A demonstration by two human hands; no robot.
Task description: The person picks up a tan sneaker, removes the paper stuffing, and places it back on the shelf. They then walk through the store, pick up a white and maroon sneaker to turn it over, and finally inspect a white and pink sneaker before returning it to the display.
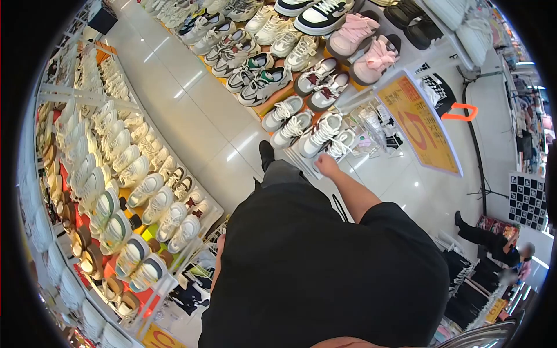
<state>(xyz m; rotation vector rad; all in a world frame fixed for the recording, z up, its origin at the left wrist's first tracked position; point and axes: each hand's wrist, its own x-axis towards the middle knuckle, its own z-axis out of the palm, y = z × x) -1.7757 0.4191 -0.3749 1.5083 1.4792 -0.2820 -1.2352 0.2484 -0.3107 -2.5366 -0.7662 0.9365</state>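
My right hand is closed in a loose fist beside the near corner of a shoe display, close to white sneakers with laces. Nothing shows in its fingers. Of my left hand, only a sliver shows between my black shirt and the left shoe rack; its fingers are hidden. Pink shoes with bows stand further up the display, next to black-and-white sneakers. Along the left rack, pale sneakers stand in rows.
A tiled aisle runs between the two displays. A yellow price sign leans out at the right of the near display. Another person is at the far right, near hanging dark clothes. A black shoe shows below me.
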